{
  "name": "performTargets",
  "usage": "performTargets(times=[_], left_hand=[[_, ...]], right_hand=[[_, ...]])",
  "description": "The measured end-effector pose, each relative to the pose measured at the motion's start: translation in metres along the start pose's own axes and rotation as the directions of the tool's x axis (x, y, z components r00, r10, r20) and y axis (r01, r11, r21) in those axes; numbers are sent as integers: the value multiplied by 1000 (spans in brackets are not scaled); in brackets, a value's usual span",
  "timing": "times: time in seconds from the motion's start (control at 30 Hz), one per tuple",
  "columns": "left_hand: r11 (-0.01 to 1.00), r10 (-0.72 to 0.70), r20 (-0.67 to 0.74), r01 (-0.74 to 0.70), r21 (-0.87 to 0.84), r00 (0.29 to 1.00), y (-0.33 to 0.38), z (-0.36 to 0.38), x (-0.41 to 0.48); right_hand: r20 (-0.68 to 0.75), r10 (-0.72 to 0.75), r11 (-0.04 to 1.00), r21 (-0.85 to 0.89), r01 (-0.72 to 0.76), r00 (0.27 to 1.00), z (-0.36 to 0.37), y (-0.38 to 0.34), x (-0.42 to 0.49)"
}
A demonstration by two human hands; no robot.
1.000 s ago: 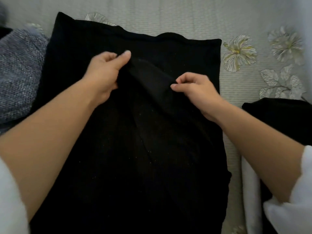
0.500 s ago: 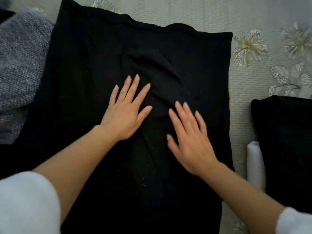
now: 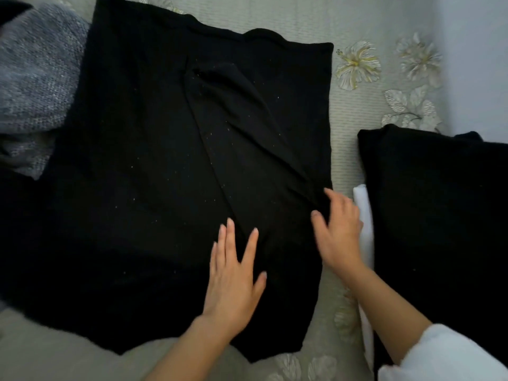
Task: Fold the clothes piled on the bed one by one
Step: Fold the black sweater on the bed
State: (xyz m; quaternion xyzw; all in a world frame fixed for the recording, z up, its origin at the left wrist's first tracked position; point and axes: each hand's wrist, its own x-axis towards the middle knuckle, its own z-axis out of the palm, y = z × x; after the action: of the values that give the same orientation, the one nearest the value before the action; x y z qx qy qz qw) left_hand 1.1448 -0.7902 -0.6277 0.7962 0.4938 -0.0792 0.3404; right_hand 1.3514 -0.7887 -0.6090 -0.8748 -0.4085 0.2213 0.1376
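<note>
No readable text, labels, brands or numbers anywhere on clothes or bedding.

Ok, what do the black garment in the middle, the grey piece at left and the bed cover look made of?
Black garment: soft matte knit or fleece by the look, speckled with pale lint; weave too dark to tell. Grey piece: chunky heathered knit, visible loops, perhaps wool or acrylic. Bed cover: finely ribbed fabric with flower motifs, slight sheen.

Black garment (image 3: 137,160) – grey knit (image 3: 35,67) beside it – pale bedcover (image 3: 343,28), white-and-yellow flowers (image 3: 357,64).
</note>
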Motion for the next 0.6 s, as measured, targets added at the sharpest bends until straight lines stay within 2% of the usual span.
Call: performTargets(times=[0.03, 0.1, 0.2, 0.27, 0.37, 0.47, 0.53, 0.6], left_hand=[[999, -19, -5, 19, -50, 1000, 8, 6, -14], [973, -101, -21, 94, -212, 995, 26, 14, -36], [862, -114, 82, 139, -487, 990, 45, 25, -55], [865, -5, 203, 106, -490, 979, 54, 34, -62], [895, 106, 381, 79, -440, 918, 59, 46, -70], [851, 136, 495, 155, -501, 858, 55, 45, -68], [798, 112, 491, 216, -563, 864, 47, 34, -65], [781, 22, 396, 231, -580, 918, 33, 18, -61]], right_hand=[[25, 84, 993, 81, -86, 996, -9, 6, 0], [168, 131, 979, 134, -154, 977, -23, 13, 1], [261, 121, 993, -33, -116, 958, -36, 14, 1], [226, 104, 983, -174, -65, 969, -42, 13, 2], [227, 87, 898, -440, 23, 970, -43, 8, -3], [195, 27, 835, -544, 85, 980, -36, -1, -19], [168, -96, 827, -536, 173, 981, -30, -11, -31], [208, -179, 823, -505, 262, 962, -22, -26, -43]])
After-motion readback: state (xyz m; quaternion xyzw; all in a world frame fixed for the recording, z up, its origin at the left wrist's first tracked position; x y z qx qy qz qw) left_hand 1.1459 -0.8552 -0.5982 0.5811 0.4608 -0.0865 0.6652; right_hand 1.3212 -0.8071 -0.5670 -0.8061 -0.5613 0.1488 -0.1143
